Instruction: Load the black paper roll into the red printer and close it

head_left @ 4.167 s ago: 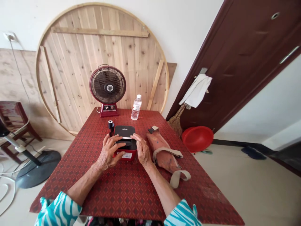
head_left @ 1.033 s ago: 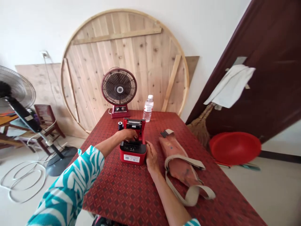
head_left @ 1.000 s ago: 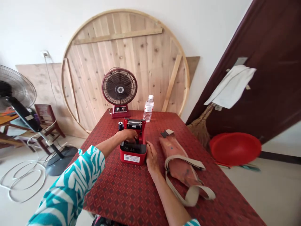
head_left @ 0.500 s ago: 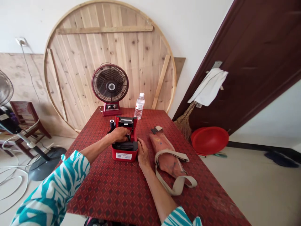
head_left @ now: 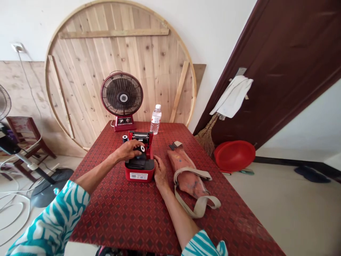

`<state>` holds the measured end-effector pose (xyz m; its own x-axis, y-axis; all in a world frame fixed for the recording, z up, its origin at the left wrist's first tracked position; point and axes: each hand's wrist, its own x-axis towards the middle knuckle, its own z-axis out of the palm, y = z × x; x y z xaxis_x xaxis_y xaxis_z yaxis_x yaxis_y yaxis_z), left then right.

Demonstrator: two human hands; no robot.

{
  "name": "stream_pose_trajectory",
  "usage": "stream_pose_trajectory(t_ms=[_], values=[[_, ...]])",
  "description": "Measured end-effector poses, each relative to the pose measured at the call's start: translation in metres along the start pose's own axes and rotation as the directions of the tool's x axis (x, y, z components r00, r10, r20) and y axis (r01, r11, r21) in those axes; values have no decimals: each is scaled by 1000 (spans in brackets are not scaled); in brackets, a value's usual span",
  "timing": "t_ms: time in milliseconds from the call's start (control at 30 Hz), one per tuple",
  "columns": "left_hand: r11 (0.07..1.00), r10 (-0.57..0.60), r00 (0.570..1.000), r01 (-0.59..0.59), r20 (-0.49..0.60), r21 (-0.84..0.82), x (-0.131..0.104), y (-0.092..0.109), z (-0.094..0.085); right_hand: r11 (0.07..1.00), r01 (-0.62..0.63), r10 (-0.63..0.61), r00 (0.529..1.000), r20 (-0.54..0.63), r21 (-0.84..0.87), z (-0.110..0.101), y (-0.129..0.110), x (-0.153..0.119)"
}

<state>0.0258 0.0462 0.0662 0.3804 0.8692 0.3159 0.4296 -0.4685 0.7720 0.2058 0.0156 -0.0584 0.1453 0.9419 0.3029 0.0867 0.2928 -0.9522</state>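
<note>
A red-and-black label printer [head_left: 140, 175] stands on the table with its lid raised. Over its opening, my left hand [head_left: 128, 150] has its fingers closed on a small black roll [head_left: 142, 148] with a white core facing up. The roll sits tilted, and part of it is hidden by my fingers. My right hand [head_left: 161, 174] grips the printer's right side, its fingers and thumb curved along the casing. Just behind the printer, to the left, another dark roll [head_left: 125, 138] with a white core stands on end.
A red desk fan [head_left: 122, 94] and a water bottle [head_left: 156, 120] stand at the back of the patterned table [head_left: 106, 213]. To the right lies a worn orange bag [head_left: 186, 174] with a pale strap. A red basin [head_left: 234, 155] and a broom [head_left: 206, 137] are beyond the table's right side.
My left hand has risen slightly from inside the printer, and the black roll with its white core now shows in its fingers. My right hand stays at the printer's side. The view has shifted slightly.
</note>
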Motion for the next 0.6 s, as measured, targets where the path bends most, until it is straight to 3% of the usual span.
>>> stream_pose_trajectory(t_ms=[133,200,267,433,600], values=[[928,-116,974,36,-195,-372,-26,-5,-39,1000,-28,28,1000,12,-3,-1,-5,-2],[872,-216,934,53,-284,-486,-38,-23,-54,999,-33,33,999,14,-6,-2,-6,-3],[864,-288,900,96,-328,-495,-47,-49,-61,999,-36,36,999,3,-8,-2,-7,-4],[886,-365,875,221,-317,-408,-52,-102,-45,999,-39,39,999,-8,-4,-2,-3,-4],[886,-384,886,273,-261,-376,-52,-114,-32,999,-43,43,999,12,7,-3,3,-4]])
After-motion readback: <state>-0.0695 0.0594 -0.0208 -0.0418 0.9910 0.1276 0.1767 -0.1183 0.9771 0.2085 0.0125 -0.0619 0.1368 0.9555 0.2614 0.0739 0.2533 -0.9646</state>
